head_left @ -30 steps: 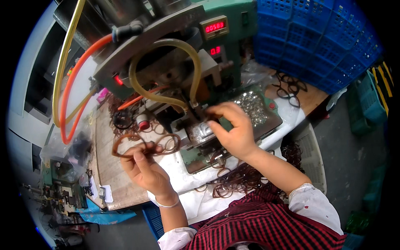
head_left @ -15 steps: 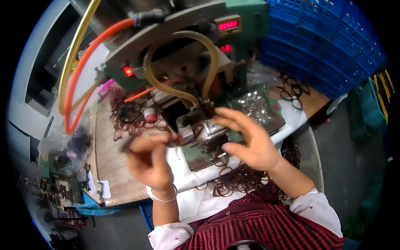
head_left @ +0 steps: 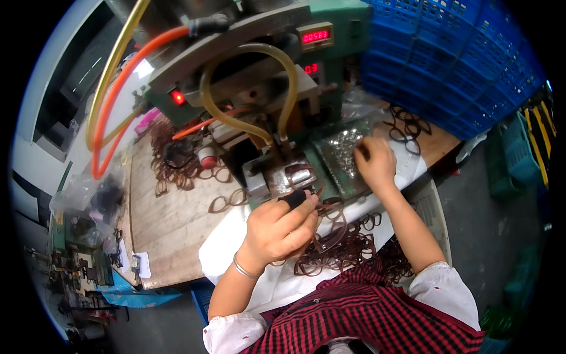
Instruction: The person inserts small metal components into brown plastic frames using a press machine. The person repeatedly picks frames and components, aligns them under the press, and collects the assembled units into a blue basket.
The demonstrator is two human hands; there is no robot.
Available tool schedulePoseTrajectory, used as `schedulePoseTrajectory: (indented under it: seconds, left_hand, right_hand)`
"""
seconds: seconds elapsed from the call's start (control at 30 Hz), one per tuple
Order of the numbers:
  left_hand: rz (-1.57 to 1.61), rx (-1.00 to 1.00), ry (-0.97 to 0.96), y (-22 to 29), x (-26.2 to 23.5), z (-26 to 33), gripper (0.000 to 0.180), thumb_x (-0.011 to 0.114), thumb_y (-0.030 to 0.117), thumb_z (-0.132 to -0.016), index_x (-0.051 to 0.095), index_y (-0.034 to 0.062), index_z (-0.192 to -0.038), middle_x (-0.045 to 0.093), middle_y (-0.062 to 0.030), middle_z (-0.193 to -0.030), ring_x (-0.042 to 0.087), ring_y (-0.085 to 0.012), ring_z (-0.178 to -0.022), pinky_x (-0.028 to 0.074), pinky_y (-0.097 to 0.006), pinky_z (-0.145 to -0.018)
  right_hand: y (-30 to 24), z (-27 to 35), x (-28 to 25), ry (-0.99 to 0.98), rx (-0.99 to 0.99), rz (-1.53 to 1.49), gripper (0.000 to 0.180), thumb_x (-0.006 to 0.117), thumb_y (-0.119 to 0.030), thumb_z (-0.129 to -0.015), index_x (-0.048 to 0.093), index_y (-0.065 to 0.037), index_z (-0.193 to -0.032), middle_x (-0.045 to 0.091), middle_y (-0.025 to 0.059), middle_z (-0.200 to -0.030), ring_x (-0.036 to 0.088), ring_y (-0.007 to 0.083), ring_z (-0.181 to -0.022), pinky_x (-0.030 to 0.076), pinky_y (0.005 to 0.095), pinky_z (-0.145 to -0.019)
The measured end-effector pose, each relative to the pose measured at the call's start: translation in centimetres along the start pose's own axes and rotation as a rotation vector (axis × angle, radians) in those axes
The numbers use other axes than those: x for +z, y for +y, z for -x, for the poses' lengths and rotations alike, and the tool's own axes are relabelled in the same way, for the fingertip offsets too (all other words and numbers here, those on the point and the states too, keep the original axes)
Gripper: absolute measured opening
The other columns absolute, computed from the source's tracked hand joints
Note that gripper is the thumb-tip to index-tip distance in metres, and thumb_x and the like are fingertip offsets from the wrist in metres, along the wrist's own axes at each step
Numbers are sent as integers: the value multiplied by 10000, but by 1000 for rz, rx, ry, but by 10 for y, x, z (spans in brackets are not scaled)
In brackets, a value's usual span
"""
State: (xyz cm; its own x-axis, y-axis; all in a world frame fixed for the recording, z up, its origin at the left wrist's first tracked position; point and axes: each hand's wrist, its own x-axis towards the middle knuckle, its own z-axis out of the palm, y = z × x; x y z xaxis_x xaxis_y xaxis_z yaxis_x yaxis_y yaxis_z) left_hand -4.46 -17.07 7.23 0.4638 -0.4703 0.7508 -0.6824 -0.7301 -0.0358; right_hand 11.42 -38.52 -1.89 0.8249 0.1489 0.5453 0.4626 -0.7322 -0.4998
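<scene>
In front of the press, my left hand [head_left: 282,229] is closed around a brown eyeglass frame [head_left: 337,231], partly hidden by the fingers. A dark cover sits on one of its fingers. Just beyond is the metal fixture [head_left: 262,182] under the press head. My right hand [head_left: 377,164] reaches into the tray of small shiny metal parts [head_left: 341,146], its fingers bent together at the tips; whatever they pinch is too small to make out. A heap of brown eyeglass frames [head_left: 321,259] lies on the white cloth close to me.
The green press [head_left: 236,65] carries red displays, an orange hose [head_left: 127,74] and a looped yellowish tube [head_left: 295,79]. One brown frame [head_left: 227,202] lies on the wooden table [head_left: 168,236], with more heaped behind. Blue crates [head_left: 436,65] stand at the right.
My left hand has moved right, to before the fixture, and now holds a frame there. A frame now lies on the table at left. My right hand has gone from the fixture to the tray.
</scene>
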Motion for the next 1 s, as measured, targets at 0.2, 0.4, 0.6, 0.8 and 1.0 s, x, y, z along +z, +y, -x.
schedulePoseTrajectory:
  seconds: [0.2, 0.4, 0.6, 0.8, 1.0]
  left_hand:
    - [3, -64, 37, 3, 7, 9, 283, 771, 13, -649, 664, 76, -903, 711, -91, -1007, 700, -240, -819, 524, -298, -615]
    - [-75, -634, 193, -1, 5, 81, 368, 677, 10, -759, 618, 29, -1121, 638, -188, -1188, 605, -355, -1127, 453, -434, -991]
    - [-113, -985, -200, -73, 21, 176, 289, 635, 48, -791, 647, 44, -1080, 598, -166, -1239, 540, -370, -1134, 407, -432, -1002]
    - [-564, -952, 101, -163, -24, 178, 167, 559, 80, -888, 653, 41, -1020, 661, -179, -967, 634, -374, -861, 516, -437, -735]
    - [-590, -1158, -378, -283, -49, 270, 379, 551, 271, -913, 595, 106, -1251, 537, -199, -1332, 565, -408, -1128, 472, -439, -944]
  right_hand:
    - [-4, -4, 25, -212, -391, 70, 263, 660, -100, -752, 613, -86, -1011, 565, 119, -1227, 491, 309, -1226, 479, 445, -839]
    - [16, -30, 45, -63, -134, -12, 157, 591, -53, -811, 596, -11, -962, 625, 197, -1052, 583, 400, -1016, 478, 470, -836]
    - [-11, -2, 31, -31, 108, -311, 157, 626, -122, -869, 680, -18, -975, 672, 177, -881, 651, 323, -827, 504, 374, -757]
    - [-9, 1, 4, -1, 60, -430, 139, 663, -35, -822, 685, 11, -952, 685, 120, -884, 645, 214, -810, 492, 299, -743]
    - [-5, -4, -13, -55, 185, -447, 143, 671, -13, -806, 700, 18, -942, 687, 102, -890, 637, 186, -806, 488, 279, -747]
